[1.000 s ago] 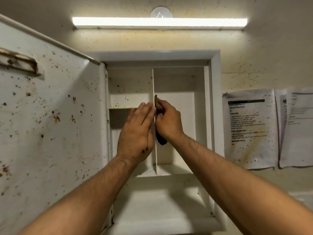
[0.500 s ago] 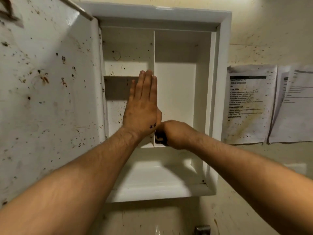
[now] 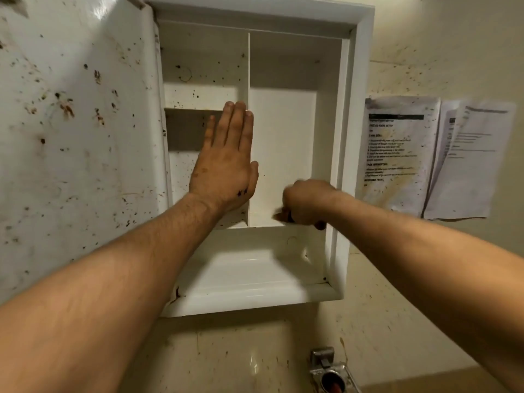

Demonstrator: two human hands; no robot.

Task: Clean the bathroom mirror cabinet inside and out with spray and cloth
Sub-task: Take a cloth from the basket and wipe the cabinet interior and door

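White, one open mirror cabinet [image 3: 360, 80] is seen, two papers [image 3: 397, 154] to its right. The left hand [image 3: 226, 163] is laid flat against the divider [image 3: 249, 66]; a dark cloth [image 3: 319, 224] is clenched in the right hand [image 3: 307, 202].

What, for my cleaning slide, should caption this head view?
Left hand flat against cabinet divider, right hand gripping a cloth.

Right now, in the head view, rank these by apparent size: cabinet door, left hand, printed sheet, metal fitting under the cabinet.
1. Cabinet door
2. Printed sheet and left hand: alike, hand nearer the camera, so unranked
3. Metal fitting
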